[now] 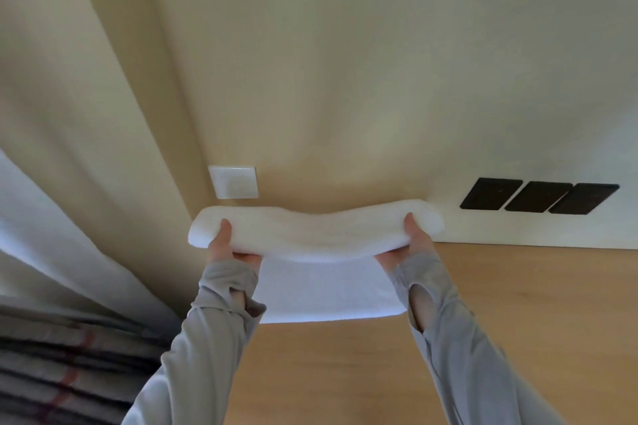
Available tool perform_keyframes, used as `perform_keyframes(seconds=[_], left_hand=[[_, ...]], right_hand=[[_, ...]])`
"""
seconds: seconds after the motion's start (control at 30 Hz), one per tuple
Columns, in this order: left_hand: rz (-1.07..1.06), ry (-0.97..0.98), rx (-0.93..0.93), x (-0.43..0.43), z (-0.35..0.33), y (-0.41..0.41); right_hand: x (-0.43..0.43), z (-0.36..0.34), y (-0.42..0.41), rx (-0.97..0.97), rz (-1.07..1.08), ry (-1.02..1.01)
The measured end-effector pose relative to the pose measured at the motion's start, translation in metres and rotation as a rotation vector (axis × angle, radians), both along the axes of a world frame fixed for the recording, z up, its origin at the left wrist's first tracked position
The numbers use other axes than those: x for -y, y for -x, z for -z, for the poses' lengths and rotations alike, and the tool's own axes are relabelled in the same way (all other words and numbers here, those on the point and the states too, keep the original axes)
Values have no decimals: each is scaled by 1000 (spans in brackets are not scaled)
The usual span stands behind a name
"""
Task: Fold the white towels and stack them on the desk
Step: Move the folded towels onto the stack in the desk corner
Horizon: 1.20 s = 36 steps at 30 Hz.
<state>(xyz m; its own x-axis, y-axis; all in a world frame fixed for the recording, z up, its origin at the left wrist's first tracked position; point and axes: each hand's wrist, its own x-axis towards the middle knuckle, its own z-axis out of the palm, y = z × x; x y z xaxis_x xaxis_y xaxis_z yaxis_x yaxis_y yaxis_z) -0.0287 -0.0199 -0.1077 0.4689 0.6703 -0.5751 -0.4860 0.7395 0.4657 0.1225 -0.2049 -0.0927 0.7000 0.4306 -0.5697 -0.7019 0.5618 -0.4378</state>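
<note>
A folded white towel [314,233] hangs in the air above the back of the wooden desk [518,304], sagging a little in the middle. My left hand [226,247] grips its left end, thumb on top and fingers underneath. My right hand [414,241] grips its right end the same way. Directly below lies another folded white towel [324,290], flat on the desk near the wall. Grey sleeves cover both arms up to the hands.
A cream wall rises behind the desk, with a white switch plate [234,182] and three black outlet plates [538,197]. A pale curtain [51,183] hangs at the left. Striped plaid fabric [62,373] lies at the lower left beside the desk.
</note>
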Motion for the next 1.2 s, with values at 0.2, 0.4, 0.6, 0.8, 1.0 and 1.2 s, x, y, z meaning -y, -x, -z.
perform_keyframes(seconds=[0.2,0.4,0.6,0.8,1.0,1.2], left_hand=[[28,-76,172,19,-76,-2],[55,-99,271,52,-124,-17],[165,-99,319,110,-166,-58],[353,-76,388,204,-193,-108],[530,-23,415,342,-213,-153],[670,-15,400,500,-230,-190]], right_hand=[[24,-65,3,177,78,-83],[66,-119,-3,270,173,-154],[137,-158,-12,378,315,-181],[248,-182,-23,522,461,-147],[393,-202,-37,508,606,-127],[554,-230,-39,442,696,-80]])
